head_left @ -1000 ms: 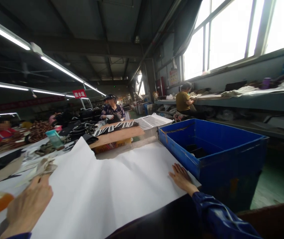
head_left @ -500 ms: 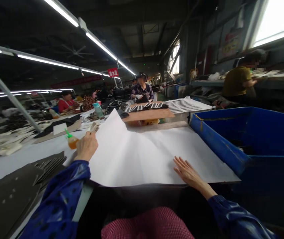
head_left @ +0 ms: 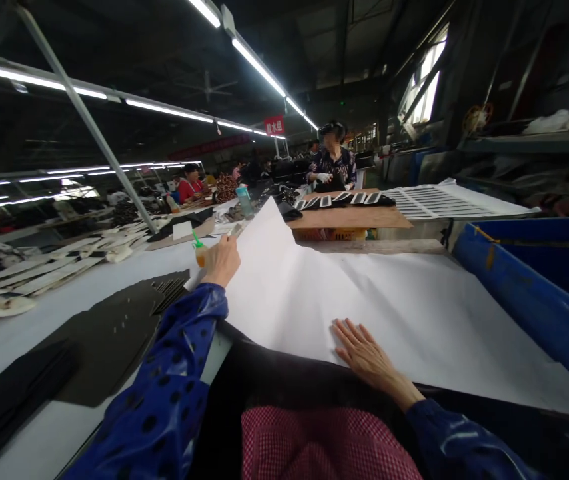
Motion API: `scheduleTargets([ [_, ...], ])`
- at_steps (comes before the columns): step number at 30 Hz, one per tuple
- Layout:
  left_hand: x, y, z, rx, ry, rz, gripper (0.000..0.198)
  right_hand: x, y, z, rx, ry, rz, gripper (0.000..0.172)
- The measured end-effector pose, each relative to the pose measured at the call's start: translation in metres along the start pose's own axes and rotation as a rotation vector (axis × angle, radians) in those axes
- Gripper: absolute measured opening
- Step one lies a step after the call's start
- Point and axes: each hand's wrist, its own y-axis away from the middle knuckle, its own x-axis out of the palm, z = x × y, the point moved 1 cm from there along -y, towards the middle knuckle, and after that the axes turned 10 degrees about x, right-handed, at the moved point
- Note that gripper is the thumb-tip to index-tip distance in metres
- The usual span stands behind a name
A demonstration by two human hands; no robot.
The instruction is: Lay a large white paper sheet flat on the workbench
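A large white paper sheet [head_left: 389, 300] lies spread over the worktable in front of me. My right hand [head_left: 364, 353] rests flat on its near edge, fingers stretched out. My left hand [head_left: 222, 260] is closed on the sheet's left edge, which stands lifted toward a peak at the far corner. A small orange bottle with a green tip [head_left: 198, 252] stands just left of that hand. Both my sleeves are dark blue with dots.
Dark cut pieces [head_left: 114, 327] lie on the white table at my left. A blue plastic bin [head_left: 539, 280] stands at the right. Beyond the sheet is a board with black-and-white strips [head_left: 349, 210]. A person in white gloves [head_left: 332, 163] works farther back; others sit at the left.
The view has swung left and down, away from the windows. My right hand has slid left along the sheet's near edge. My left hand stays closed on the left edge.
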Motion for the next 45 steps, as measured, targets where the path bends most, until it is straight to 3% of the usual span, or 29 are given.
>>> scheduleTargets([
  [7,-0.012,-0.015,-0.008,0.009,0.024,-0.035,0.033,0.007,-0.022,0.035,-0.082,-0.033,0.017,0.054],
  [15,-0.02,-0.021,-0.034,0.121,0.02,-0.066,0.031,0.005,-0.046,0.077,-0.095,-0.052,0.08,0.055],
  [22,-0.019,-0.02,-0.033,0.138,0.011,-0.091,0.031,0.007,-0.044,0.074,-0.249,-0.113,0.06,0.081],
  [28,-0.011,-0.011,-0.021,0.114,0.03,-0.079,0.032,0.012,-0.042,0.077,-0.292,-0.095,0.049,0.071],
  [31,-0.015,-0.005,-0.019,0.109,0.04,-0.093,0.031,0.012,-0.042,0.08,-0.294,-0.092,0.036,0.062],
  [36,-0.058,0.0,-0.019,0.121,0.031,-0.177,0.028,0.009,-0.04,0.079,-0.269,-0.091,-0.051,0.054],
  [42,-0.14,0.012,0.001,0.043,-0.05,-0.389,0.027,0.008,-0.023,0.079,-0.278,-0.056,-0.463,0.063],
  [45,-0.162,0.021,0.019,-0.03,-0.049,-0.44,0.026,0.002,-0.017,0.084,-0.273,-0.048,-0.583,0.067],
])
